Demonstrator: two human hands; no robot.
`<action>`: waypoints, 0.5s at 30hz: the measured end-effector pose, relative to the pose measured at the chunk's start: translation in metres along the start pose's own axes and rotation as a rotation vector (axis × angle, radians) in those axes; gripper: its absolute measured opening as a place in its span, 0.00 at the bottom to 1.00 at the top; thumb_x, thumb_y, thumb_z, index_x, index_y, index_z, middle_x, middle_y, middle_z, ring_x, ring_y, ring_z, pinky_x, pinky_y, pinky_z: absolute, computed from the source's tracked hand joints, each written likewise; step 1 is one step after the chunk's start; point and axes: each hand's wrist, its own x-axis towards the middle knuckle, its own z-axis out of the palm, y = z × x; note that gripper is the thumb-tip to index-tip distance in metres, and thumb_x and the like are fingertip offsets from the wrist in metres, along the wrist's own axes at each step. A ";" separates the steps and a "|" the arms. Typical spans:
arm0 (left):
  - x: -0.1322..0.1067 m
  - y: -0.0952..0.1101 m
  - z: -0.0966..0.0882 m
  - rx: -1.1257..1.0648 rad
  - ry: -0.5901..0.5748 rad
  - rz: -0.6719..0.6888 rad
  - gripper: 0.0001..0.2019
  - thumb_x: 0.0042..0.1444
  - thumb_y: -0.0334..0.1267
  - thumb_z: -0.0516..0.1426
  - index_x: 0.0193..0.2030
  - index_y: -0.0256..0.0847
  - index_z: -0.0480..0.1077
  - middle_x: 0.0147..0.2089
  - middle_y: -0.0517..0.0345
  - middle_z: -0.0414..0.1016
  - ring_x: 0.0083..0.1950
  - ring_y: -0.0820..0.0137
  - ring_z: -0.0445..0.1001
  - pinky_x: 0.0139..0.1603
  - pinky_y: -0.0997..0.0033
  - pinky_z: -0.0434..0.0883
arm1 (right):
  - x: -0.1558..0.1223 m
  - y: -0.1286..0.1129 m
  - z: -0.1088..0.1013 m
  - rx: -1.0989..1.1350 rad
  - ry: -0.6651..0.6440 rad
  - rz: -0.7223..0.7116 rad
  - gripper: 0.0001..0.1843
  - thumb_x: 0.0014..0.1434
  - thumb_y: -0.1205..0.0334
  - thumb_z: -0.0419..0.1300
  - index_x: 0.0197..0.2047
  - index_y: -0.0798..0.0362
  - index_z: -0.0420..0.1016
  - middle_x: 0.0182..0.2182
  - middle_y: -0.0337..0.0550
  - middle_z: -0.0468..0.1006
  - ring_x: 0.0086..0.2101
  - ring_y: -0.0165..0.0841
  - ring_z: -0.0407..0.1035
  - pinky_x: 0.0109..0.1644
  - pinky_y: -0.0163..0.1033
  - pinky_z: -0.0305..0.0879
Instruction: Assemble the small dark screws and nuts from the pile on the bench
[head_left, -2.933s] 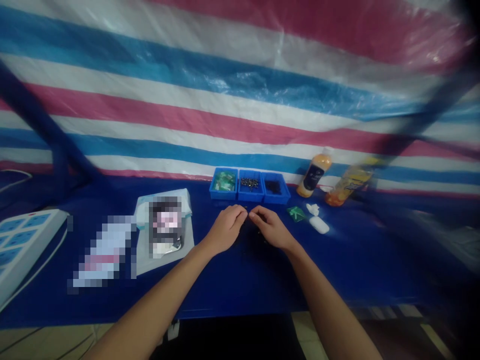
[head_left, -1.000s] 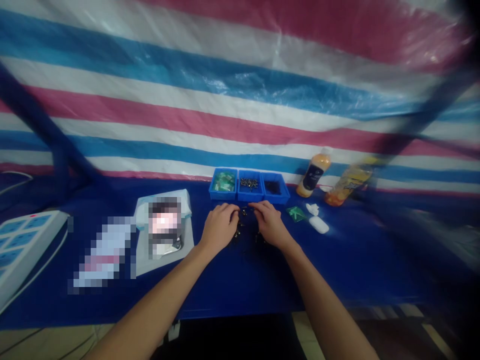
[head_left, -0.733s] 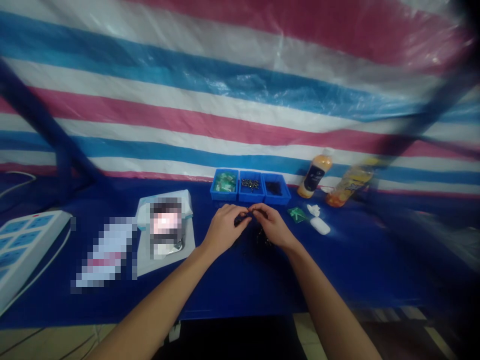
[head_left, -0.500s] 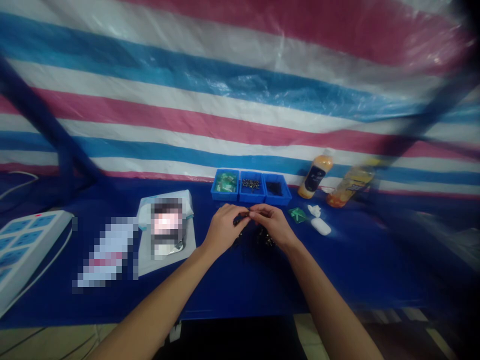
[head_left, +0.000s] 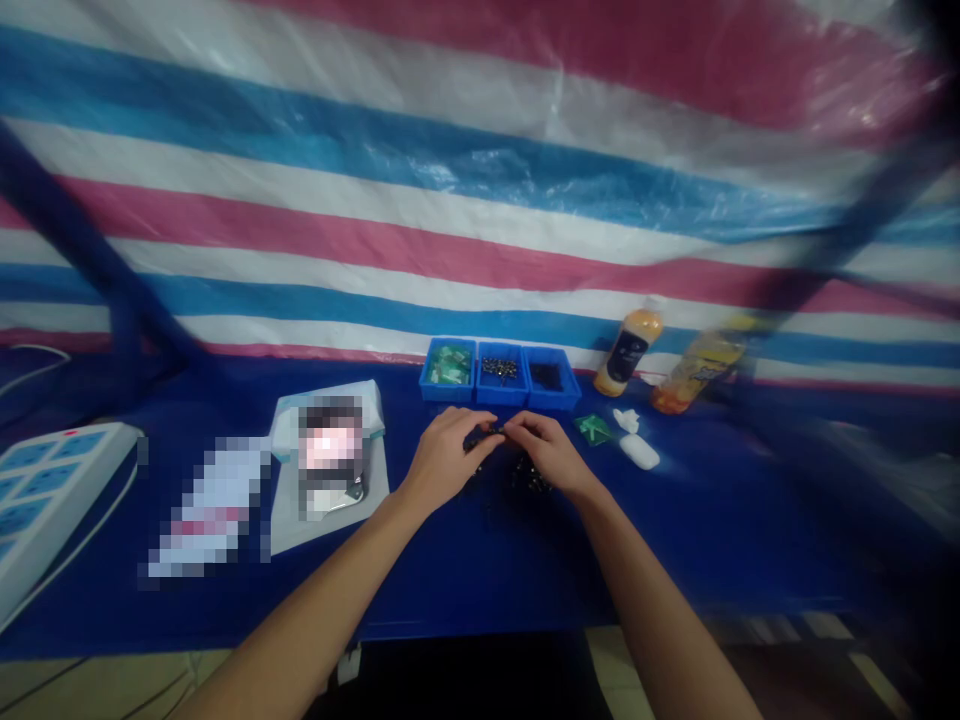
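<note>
A small dark part (head_left: pixel 484 435) is pinched between both hands, near frame centre, above the blue desk (head_left: pixel 697 540). The left hand (head_left: pixel 446 460) and right hand (head_left: pixel 550 455) have their fingers closed on it, tips meeting. Loose dark parts (head_left: pixel 529 478) lie on the desk just below the right hand. Just above the hands sit three blue bins: green-packed items (head_left: pixel 450 365), small metal parts (head_left: pixel 500 368), dark parts (head_left: pixel 547 376). To the right are a green packet (head_left: pixel 592 429), a white case (head_left: pixel 639 452) and two bottles (head_left: pixel 628 352). A power strip (head_left: pixel 52 490) sits at far left.
</note>
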 end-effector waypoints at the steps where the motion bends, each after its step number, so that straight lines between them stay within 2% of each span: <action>1: 0.000 0.002 -0.001 -0.014 0.003 -0.033 0.13 0.61 0.44 0.58 0.51 0.44 0.71 0.40 0.57 0.76 0.43 0.66 0.72 0.48 0.62 0.69 | 0.001 0.000 0.000 0.004 0.042 0.008 0.16 0.61 0.50 0.58 0.31 0.54 0.74 0.25 0.36 0.71 0.27 0.28 0.63 0.33 0.34 0.59; 3: 0.001 0.005 -0.004 -0.050 0.021 -0.095 0.15 0.64 0.44 0.54 0.55 0.43 0.69 0.38 0.58 0.74 0.41 0.68 0.72 0.47 0.64 0.69 | 0.004 0.001 0.000 0.053 0.127 -0.005 0.15 0.60 0.49 0.58 0.40 0.53 0.74 0.27 0.37 0.73 0.27 0.28 0.64 0.34 0.35 0.61; 5: 0.001 0.006 -0.005 -0.068 0.043 -0.151 0.16 0.66 0.44 0.51 0.56 0.43 0.67 0.35 0.59 0.72 0.38 0.70 0.71 0.45 0.66 0.69 | 0.007 0.002 0.001 0.098 0.174 -0.038 0.25 0.58 0.49 0.61 0.56 0.51 0.67 0.33 0.38 0.75 0.28 0.29 0.66 0.35 0.36 0.63; 7: 0.002 0.004 -0.004 -0.046 0.055 -0.193 0.16 0.67 0.44 0.50 0.56 0.43 0.67 0.33 0.60 0.70 0.36 0.70 0.71 0.44 0.67 0.69 | 0.007 0.003 0.001 0.049 0.177 -0.077 0.33 0.58 0.49 0.62 0.63 0.48 0.59 0.36 0.39 0.76 0.28 0.29 0.66 0.34 0.36 0.63; 9: 0.002 -0.001 -0.002 0.010 0.049 -0.217 0.14 0.66 0.42 0.50 0.55 0.43 0.67 0.35 0.59 0.71 0.37 0.69 0.71 0.44 0.66 0.68 | 0.005 0.005 0.000 -0.117 0.183 -0.132 0.28 0.60 0.51 0.59 0.61 0.49 0.63 0.35 0.40 0.76 0.30 0.31 0.66 0.36 0.37 0.63; 12: 0.000 -0.010 0.003 0.144 -0.001 -0.219 0.12 0.63 0.37 0.52 0.51 0.43 0.70 0.41 0.55 0.73 0.44 0.63 0.71 0.48 0.61 0.68 | 0.001 0.008 0.003 -0.531 0.171 -0.200 0.15 0.63 0.57 0.56 0.53 0.47 0.72 0.38 0.42 0.76 0.39 0.36 0.67 0.44 0.42 0.60; 15: -0.003 -0.017 0.007 0.242 -0.069 -0.212 0.13 0.62 0.34 0.53 0.51 0.45 0.72 0.48 0.52 0.73 0.49 0.58 0.70 0.50 0.56 0.67 | 0.000 0.011 0.009 -0.874 0.080 -0.199 0.15 0.64 0.60 0.55 0.53 0.43 0.74 0.44 0.43 0.75 0.44 0.39 0.65 0.46 0.45 0.55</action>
